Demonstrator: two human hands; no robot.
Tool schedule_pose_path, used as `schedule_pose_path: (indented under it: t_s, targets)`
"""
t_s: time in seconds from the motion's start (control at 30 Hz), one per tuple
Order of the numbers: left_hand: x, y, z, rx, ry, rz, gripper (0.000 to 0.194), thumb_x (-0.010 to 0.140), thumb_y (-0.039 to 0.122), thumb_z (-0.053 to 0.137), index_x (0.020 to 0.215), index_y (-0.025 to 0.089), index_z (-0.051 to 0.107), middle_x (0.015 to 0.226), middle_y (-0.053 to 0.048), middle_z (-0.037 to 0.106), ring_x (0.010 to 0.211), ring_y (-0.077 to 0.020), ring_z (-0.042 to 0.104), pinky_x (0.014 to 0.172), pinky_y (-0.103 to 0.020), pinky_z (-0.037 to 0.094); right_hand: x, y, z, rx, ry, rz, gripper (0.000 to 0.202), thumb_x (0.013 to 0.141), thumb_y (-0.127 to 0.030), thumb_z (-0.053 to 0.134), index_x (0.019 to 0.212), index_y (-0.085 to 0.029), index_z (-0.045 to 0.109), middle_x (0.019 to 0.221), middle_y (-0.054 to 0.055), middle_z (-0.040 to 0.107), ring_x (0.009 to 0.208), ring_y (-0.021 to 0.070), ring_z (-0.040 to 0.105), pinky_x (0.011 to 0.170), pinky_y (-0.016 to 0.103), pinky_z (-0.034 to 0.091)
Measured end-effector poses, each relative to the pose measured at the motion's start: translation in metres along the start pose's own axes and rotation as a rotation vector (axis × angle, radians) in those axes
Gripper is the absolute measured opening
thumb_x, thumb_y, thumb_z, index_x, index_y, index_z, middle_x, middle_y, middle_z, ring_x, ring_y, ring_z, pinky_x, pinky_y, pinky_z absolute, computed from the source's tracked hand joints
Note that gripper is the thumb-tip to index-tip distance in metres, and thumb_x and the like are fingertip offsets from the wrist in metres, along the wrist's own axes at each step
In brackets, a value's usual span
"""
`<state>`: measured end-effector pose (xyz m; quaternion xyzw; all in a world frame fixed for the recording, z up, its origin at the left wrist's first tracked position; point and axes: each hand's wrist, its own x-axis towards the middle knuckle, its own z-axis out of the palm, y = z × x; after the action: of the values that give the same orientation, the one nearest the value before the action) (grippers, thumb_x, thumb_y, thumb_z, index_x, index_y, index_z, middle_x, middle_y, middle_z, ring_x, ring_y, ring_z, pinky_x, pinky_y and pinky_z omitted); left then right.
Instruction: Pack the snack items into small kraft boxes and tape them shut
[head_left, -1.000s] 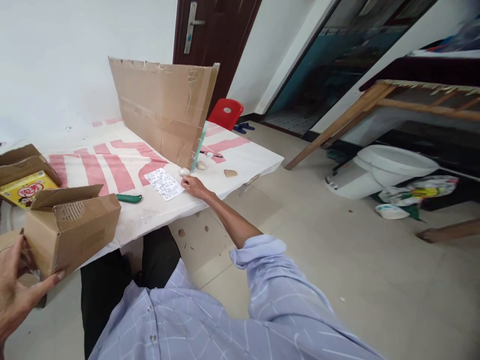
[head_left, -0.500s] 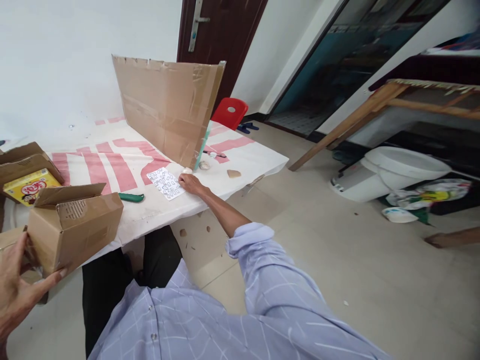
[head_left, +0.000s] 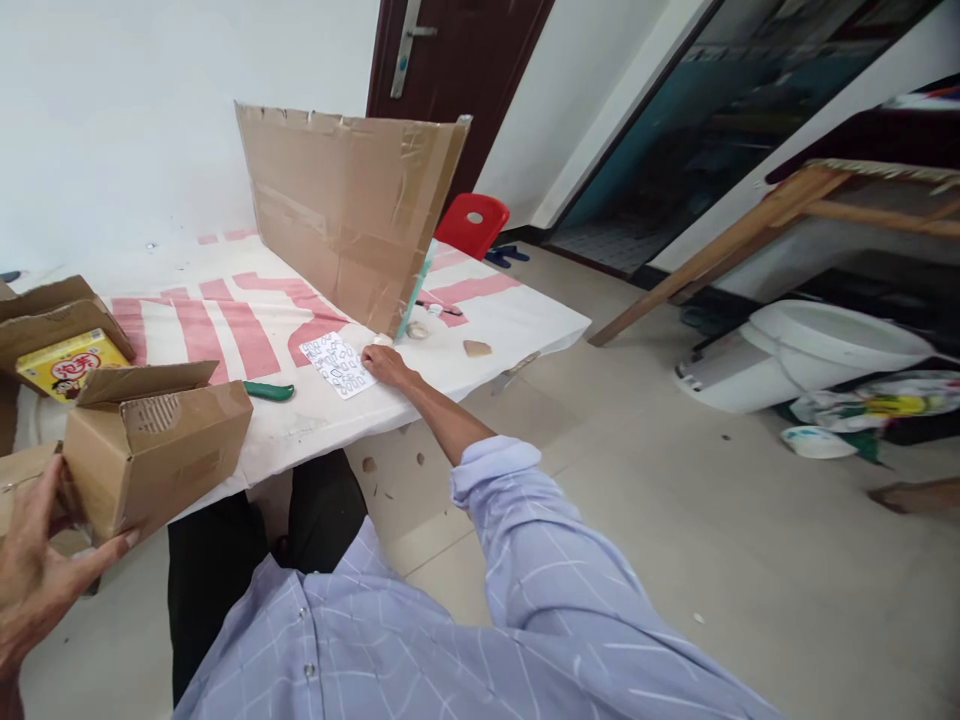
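At the near left corner of the table, my left hand (head_left: 46,565) is closed on the end of a cardboard box (head_left: 169,450), its thumb along the lower edge. The box lies tilted with flaps raised at its top. Part of another cardboard box (head_left: 22,480) shows behind the fingers. Farther off, my right hand (head_left: 388,365) rests closed on the table, at the right edge of a white sheet printed with small dark shapes (head_left: 336,362). A small white thing (head_left: 382,340) peeks out just beyond its knuckles. Whatever its fingers hold is hidden.
A large cardboard panel (head_left: 349,215) stands upright on the cloth-covered table (head_left: 315,425). A green-handled tool (head_left: 270,391) lies beside the box. An open carton (head_left: 52,300) holds a yellow packet (head_left: 73,364). A roll of tape (head_left: 417,330) and a cardboard scrap (head_left: 477,348) lie right of the panel.
The view has turned slightly left, so the table and its things sit a little farther right. Both hands keep their places at the box and the sheet.
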<state>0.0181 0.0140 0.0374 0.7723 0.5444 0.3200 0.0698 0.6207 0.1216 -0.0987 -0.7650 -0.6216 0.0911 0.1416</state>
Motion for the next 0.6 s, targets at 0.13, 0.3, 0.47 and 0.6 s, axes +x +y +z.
schedule_pose_path:
  t_s: [0.13, 0.3, 0.47, 0.6]
  targets:
    - [-0.0003, 0.0002, -0.0011, -0.019, -0.038, -0.025, 0.143, 0.059, 0.099, 0.077, 0.172, 0.019, 0.043, 0.147, -0.021, 0.058, 0.131, -0.0511, 0.065, 0.099, -0.068, 0.067, 0.0024, 0.0026, -0.0012, -0.01, 0.002, 0.009, 0.029, 0.099, -0.016, 0.057, 0.119, -0.018, 0.078, 0.125, 0.013, 0.081, 0.108, 0.0251, 0.068, 0.087, 0.03, 0.049]
    - [0.0, 0.0042, -0.0025, -0.056, -0.065, -0.017, 0.137, 0.062, 0.094, 0.08, 0.174, 0.026, 0.04, 0.152, -0.019, 0.057, 0.13, -0.048, 0.066, 0.094, -0.062, 0.07, 0.0037, 0.003, -0.0017, -0.025, 0.001, 0.013, 0.029, 0.098, -0.015, 0.058, 0.111, -0.018, 0.082, 0.12, 0.012, 0.083, 0.107, 0.0248, 0.07, 0.086, 0.029, 0.049]
    - [-0.0016, -0.0014, -0.0001, -0.05, -0.049, -0.023, 0.139, 0.06, 0.096, 0.079, 0.173, 0.025, 0.042, 0.152, -0.019, 0.057, 0.127, -0.0479, 0.067, 0.095, -0.063, 0.069, 0.0015, 0.0025, 0.002, -0.041, 0.016, 0.007, 0.028, 0.1, -0.018, 0.057, 0.108, -0.019, 0.084, 0.122, 0.012, 0.084, 0.108, 0.0249, 0.07, 0.087, 0.028, 0.05]
    - [-0.0025, -0.0023, 0.0023, -0.05, -0.035, -0.025, 0.143, 0.059, 0.099, 0.078, 0.174, 0.023, 0.041, 0.153, -0.021, 0.057, 0.129, -0.0496, 0.067, 0.096, -0.065, 0.069, 0.0002, 0.0039, 0.0052, -0.041, 0.022, -0.013, 0.029, 0.101, -0.017, 0.056, 0.107, -0.019, 0.084, 0.123, 0.012, 0.083, 0.11, 0.0257, 0.07, 0.09, 0.03, 0.051]
